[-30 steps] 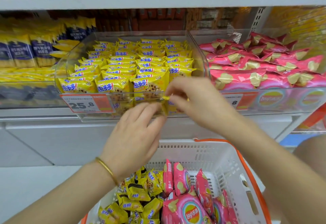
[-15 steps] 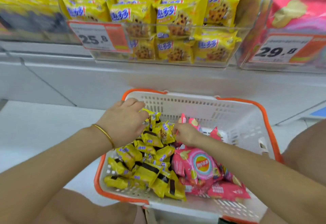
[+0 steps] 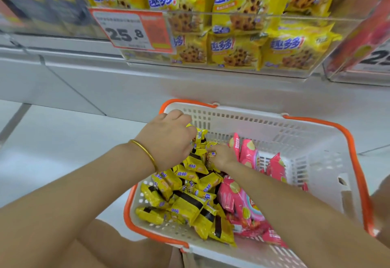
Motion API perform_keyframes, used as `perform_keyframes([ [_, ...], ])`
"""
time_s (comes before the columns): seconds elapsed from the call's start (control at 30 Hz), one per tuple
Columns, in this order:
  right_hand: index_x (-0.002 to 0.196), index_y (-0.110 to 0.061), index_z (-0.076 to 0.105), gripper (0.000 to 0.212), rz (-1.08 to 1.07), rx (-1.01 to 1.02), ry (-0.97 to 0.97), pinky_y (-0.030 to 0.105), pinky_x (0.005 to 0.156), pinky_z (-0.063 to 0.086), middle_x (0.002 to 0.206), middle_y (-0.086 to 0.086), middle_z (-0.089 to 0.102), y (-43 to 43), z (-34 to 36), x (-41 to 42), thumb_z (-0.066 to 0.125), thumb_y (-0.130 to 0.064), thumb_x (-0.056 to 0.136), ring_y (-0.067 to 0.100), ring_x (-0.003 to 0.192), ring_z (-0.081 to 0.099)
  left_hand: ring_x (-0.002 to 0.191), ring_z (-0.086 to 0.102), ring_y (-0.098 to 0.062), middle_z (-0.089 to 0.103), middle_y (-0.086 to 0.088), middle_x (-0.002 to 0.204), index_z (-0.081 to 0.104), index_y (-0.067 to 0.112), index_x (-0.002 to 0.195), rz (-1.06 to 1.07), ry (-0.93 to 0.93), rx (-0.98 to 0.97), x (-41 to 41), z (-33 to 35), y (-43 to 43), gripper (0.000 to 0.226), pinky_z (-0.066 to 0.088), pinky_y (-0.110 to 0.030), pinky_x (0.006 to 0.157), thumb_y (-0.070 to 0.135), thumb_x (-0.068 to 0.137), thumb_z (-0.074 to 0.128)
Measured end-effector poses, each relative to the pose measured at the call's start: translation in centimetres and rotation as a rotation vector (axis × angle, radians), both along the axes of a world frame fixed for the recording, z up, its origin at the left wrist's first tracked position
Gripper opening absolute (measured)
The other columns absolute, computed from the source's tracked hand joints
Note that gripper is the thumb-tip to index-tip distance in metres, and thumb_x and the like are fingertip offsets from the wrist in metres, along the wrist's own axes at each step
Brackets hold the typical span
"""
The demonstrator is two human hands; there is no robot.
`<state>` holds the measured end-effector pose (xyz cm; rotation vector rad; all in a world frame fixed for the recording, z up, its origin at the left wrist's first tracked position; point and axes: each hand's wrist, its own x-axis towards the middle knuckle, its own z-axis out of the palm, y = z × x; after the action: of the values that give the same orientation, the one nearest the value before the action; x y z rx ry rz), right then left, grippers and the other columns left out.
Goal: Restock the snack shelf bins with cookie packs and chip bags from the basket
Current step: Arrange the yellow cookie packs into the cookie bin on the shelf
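Observation:
A white basket with an orange rim (image 3: 316, 141) sits below the shelf. Its left half holds a heap of yellow cookie packs (image 3: 190, 204); pink chip bags (image 3: 249, 204) fill the middle. My left hand (image 3: 168, 141), with a gold bangle on the wrist, grips a yellow cookie pack (image 3: 199, 135) at the far end of the heap. My right hand (image 3: 220, 155) reaches in beside it and pinches another yellow pack among the pile. Above, the clear cookie bin (image 3: 232, 20) is packed with the same yellow packs.
A price tag reading 25.8 (image 3: 130, 31) hangs on the cookie bin's front. A second clear bin with pink bags (image 3: 363, 41) stands to the right. The grey shelf base (image 3: 105, 81) runs behind the basket, and pale floor (image 3: 52, 141) lies to the left.
A second ago both hands were up at the cookie bin's front. They dropped into the basket, the view tilted down, and now both hands close on yellow packs.

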<state>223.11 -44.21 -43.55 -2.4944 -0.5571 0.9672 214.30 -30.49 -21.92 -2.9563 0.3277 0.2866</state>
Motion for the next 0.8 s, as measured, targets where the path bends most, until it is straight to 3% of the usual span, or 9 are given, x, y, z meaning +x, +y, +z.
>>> perform_keyframes([
  [0.1,0.087,-0.021,0.063,0.009,-0.241,0.3,-0.014,0.034,0.093,0.045,0.116,0.005,0.054,-1.6,3.0,0.3,0.065,-0.013,0.086,0.022,0.102,0.056,0.118,0.049,-0.028,0.055,-0.006,0.122,0.061,0.017,0.115,0.067,0.079,0.052,0.9,0.4,-0.6,0.039,0.046,-0.04,0.089,0.036,0.09,0.038],
  [0.17,0.075,-0.021,0.05,0.024,-0.354,0.474,0.098,0.027,0.075,0.048,0.101,0.003,0.054,-2.7,5.8,0.8,0.068,-0.008,0.083,0.02,0.085,0.057,0.13,0.033,-0.021,0.04,0.001,0.137,0.044,0.021,0.132,0.114,0.176,0.073,1.4,0.6,-0.8,0.041,0.035,-0.035,0.1,0.039,0.096,0.039],
  [0.23,0.084,-0.021,0.046,0.03,-0.407,0.612,0.248,0.021,0.068,0.045,0.099,0.0,0.052,-3.5,8.8,1.2,0.071,-0.004,0.08,0.018,0.092,0.054,0.129,0.033,-0.021,0.039,0.0,0.138,0.04,0.02,0.135,0.13,0.18,0.041,1.9,0.9,-1.3,0.043,0.033,-0.033,0.101,0.037,0.095,0.042],
  [0.3,0.101,-0.022,0.045,0.044,-0.435,0.705,0.395,0.023,0.072,0.05,0.106,0.003,0.054,-4.2,11.7,1.3,0.074,0.0,0.076,0.019,0.096,0.058,0.125,0.038,-0.024,0.043,-0.003,0.134,0.042,0.017,0.134,0.154,0.127,-0.029,2.6,1.2,-1.6,0.042,0.036,-0.034,0.1,0.033,0.094,0.043],
  [0.43,0.131,-0.011,0.046,0.062,-0.357,0.679,0.381,0.031,0.092,0.049,0.126,0.014,0.055,-5.9,18.6,1.4,0.074,-0.001,0.076,0.023,0.117,0.055,0.094,0.056,-0.038,0.058,-0.017,0.102,0.061,0.003,0.105,-0.029,-0.328,-0.297,4.3,4.6,-3.4,0.036,0.05,-0.049,0.074,0.02,0.083,0.038],
  [0.5,0.13,-0.007,0.05,0.056,-0.286,0.663,0.281,0.027,0.09,0.048,0.124,0.012,0.056,-7.3,23.2,1.6,0.071,0.0,0.078,0.016,0.112,0.054,0.093,0.057,-0.038,0.061,-0.018,0.105,0.063,0.002,0.105,-0.113,-0.564,-0.316,5.1,6.8,-4.3,0.031,0.05,-0.048,0.075,0.01,0.08,0.046],
  [0.6,0.12,-0.02,0.054,0.05,-0.254,0.704,-0.008,0.019,0.077,0.048,0.105,0.0,0.058,-9.5,30.8,1.4,0.07,0.001,0.077,0.006,0.092,0.055,0.112,0.055,-0.037,0.058,-0.018,0.124,0.062,0.002,0.113,-0.166,-0.777,-0.324,6.2,9.8,-5.4,0.036,0.045,-0.046,0.092,0.008,0.081,0.048],
  [0.7,0.122,-0.018,0.053,0.05,-0.324,0.739,-0.329,0.027,0.076,0.052,0.106,0.003,0.059,-10.4,36.6,2.1,0.072,-0.006,0.077,0.013,0.089,0.058,0.128,0.044,-0.036,0.046,-0.019,0.139,0.054,0.003,0.126,-0.111,-0.779,-0.24,7.5,10.7,-5.5,0.045,0.036,-0.047,0.105,0.014,0.084,0.043],
  [0.8,0.109,-0.007,0.059,0.03,-0.327,0.441,-0.762,0.024,0.077,0.041,0.109,0.011,0.06,-8.9,39.8,3.9,0.068,-0.016,0.081,0.025,0.104,0.057,0.136,0.034,-0.036,0.037,-0.019,0.146,0.044,0.009,0.138,-0.016,-0.691,-0.171,8.8,10.4,-5.6,0.055,0.027,-0.05,0.112,0.029,0.087,0.037],
])
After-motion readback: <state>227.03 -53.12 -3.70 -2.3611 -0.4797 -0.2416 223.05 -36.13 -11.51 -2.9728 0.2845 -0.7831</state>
